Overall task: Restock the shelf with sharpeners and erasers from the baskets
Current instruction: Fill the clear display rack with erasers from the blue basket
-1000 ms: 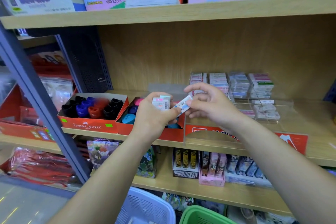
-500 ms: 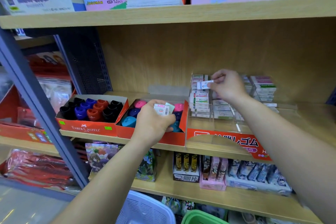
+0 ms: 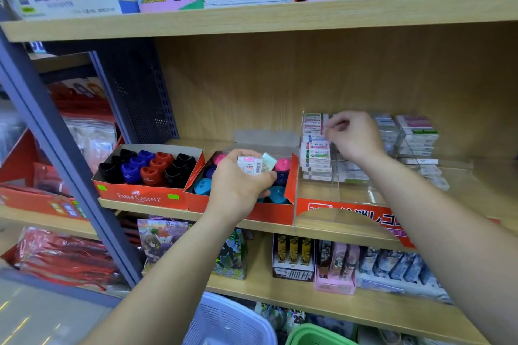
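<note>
we were midway: our left hand [image 3: 241,185] gripped a few erasers [image 3: 252,165] over the sharpener box [image 3: 276,214], our right hand [image 3: 354,134] curled at the shelved eraser stacks [image 3: 315,148], whether pinching one we couldn't tell.

Left grip [image 3: 238,186] holds erasers [image 3: 252,165]; right grip [image 3: 354,136] hovers at the eraser stack [image 3: 315,150].

open room above the sharpener boxes [image 3: 140,196], capped by upper shelf [image 3: 252,19].
</note>
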